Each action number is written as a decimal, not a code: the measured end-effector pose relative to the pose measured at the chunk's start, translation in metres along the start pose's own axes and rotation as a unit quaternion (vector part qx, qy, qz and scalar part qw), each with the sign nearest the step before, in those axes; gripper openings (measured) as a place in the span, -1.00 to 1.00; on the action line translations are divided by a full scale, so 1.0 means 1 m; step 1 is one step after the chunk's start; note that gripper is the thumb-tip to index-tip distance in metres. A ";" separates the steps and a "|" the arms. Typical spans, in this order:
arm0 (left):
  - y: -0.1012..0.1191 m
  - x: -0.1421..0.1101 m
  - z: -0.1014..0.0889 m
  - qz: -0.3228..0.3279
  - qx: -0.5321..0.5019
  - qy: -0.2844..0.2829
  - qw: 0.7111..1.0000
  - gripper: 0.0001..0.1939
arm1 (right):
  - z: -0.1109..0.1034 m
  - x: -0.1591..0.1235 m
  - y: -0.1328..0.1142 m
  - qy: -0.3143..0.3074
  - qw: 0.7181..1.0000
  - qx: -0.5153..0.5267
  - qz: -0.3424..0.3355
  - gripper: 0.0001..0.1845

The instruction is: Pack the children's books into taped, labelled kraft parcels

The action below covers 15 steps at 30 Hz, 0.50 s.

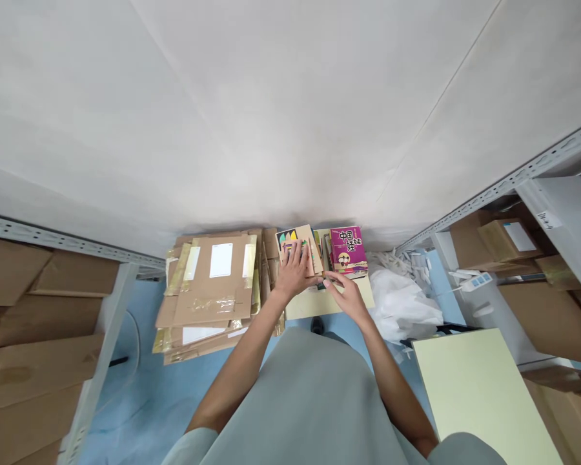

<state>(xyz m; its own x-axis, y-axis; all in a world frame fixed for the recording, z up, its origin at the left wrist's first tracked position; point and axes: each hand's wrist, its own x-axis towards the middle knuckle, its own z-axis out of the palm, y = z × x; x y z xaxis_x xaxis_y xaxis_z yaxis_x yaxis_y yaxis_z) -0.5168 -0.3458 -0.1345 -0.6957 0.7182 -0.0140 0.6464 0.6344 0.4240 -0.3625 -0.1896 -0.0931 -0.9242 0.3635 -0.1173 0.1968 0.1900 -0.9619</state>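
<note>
My left hand (294,268) lies with fingers spread on a beige book (304,234) that has a colourful cover. The book rests on a pile near the wall, and its lower part is hidden under my palm. My right hand (347,296) is at the near edge of the books, thumb and forefinger apart, close to my left thumb; I see nothing held in it. Right of the pile sits a purple book (348,248) with large Chinese characters, on top of other books. Several thin books (326,248) show between the two. A pale yellow board or tabletop (300,310) is beneath them.
Flattened cardboard boxes (215,278) are stacked at left, with tape and white labels. A white plastic bag (401,303) lies at right, near a power strip (475,282). Metal shelves (109,329) with cartons flank both sides. A pale green panel (479,387) is at lower right.
</note>
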 end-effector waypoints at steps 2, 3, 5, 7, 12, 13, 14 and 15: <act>-0.001 -0.002 -0.001 0.005 0.005 -0.007 1.000 0.12 | 0.001 -0.005 -0.005 0.002 1.000 -0.002 -0.010 -0.53; -0.002 -0.004 -0.001 0.010 0.009 -0.010 1.000 0.11 | 0.002 -0.008 -0.007 0.004 1.000 -0.003 -0.015 -0.53; -0.004 -0.010 0.000 0.025 0.022 -0.017 0.999 0.08 | 0.003 -0.017 -0.012 0.006 1.000 -0.008 -0.026 -0.53; -0.005 -0.019 0.004 0.042 0.041 -0.020 0.998 0.02 | 0.004 -0.029 -0.015 0.010 0.999 -0.017 -0.034 -0.52; -0.002 -0.047 0.015 0.065 0.064 -0.013 0.996 -0.19 | 0.007 -0.069 -0.017 0.012 0.999 -0.030 -0.038 -0.50; -0.002 -0.053 0.016 0.066 0.060 -0.014 0.996 -0.21 | 0.007 -0.078 -0.016 0.013 0.999 -0.032 -0.038 -0.51; -0.001 -0.059 0.017 0.068 0.051 -0.016 0.996 -0.23 | 0.008 -0.087 -0.015 0.015 0.999 -0.034 -0.037 -0.51; 0.001 -0.066 0.016 0.070 0.039 -0.019 0.997 -0.24 | 0.008 -0.097 -0.014 0.019 0.999 -0.036 -0.036 -0.52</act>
<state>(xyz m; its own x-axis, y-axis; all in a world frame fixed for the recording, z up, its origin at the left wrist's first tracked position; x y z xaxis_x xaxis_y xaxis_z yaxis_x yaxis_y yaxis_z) -0.4657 -0.3878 -0.1483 -0.5849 0.8111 0.0051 0.7601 0.5460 0.3523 -0.2785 -0.2343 -0.0699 -0.9240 0.3804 -0.0388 0.1554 0.2807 -0.9471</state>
